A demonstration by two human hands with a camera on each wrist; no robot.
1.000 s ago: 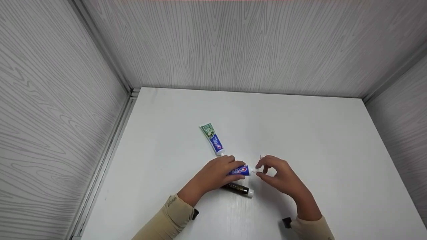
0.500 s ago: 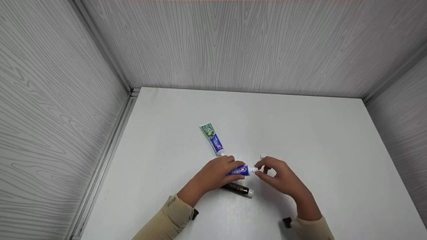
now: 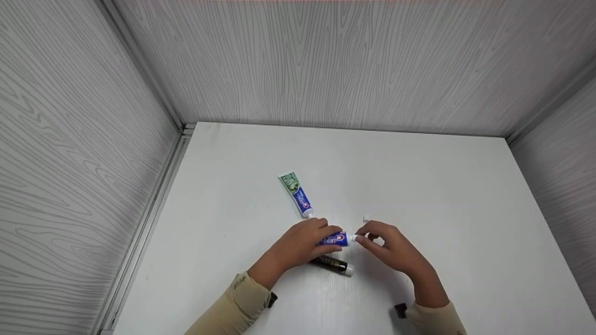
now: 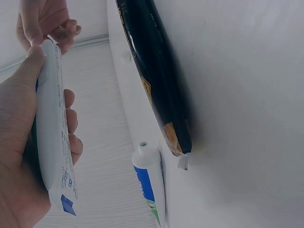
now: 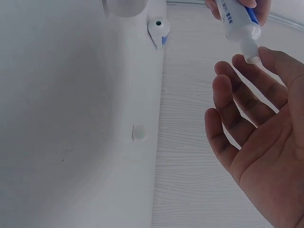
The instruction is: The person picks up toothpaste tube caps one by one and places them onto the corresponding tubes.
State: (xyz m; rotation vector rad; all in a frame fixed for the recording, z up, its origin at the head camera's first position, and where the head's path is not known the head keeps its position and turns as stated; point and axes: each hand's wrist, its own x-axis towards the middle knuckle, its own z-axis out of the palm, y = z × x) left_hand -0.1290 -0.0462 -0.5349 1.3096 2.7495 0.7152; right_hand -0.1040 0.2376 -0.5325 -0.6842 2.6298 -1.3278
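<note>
Centre of the head frame, slightly low: the left hand (image 3: pixel 307 239) is curled round the body of a blue-and-white tube (image 3: pixel 336 239), nozzle end toward the right of the frame. The right hand (image 3: pixel 391 246) pinches the white cap (image 5: pixel 251 53) at that end between thumb and forefinger. In my judgement, the left grip steadies the tube while the exposed end gives the right fingers access.

Count: tubes, three. One is held; two lie on the counter (image 3: pixel 233 186), a black tube (image 3: pixel 331 263) below the left hand and a green-and-blue tube (image 3: pixel 295 193) above it, nozzle uncapped. One loose cap (image 5: pixel 139 132) rests on the counter, centre of the right wrist frame.
</note>
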